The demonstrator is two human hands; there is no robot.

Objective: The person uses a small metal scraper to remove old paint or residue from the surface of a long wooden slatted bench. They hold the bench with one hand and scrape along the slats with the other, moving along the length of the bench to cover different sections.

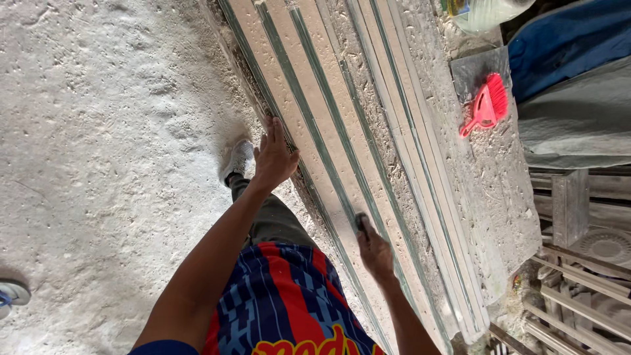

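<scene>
Long pale moulding strips (342, 131) with greenish grooves lie side by side on a dusty workbench (499, 190), running away from me. My left hand (273, 156) rests flat on the near edge of the outermost strip, fingers spread. My right hand (373, 248) is closed around a small dark tool (361, 222), pressed onto a strip closer to me.
A red hand brush (488, 105) lies on a grey board at the far right of the bench. Blue and grey cloth (578, 85) covers things to the right. Cast mouldings (585, 289) are stacked at lower right. The floor (98, 131) is white with dust; my shoe (238, 160) stands beside the bench.
</scene>
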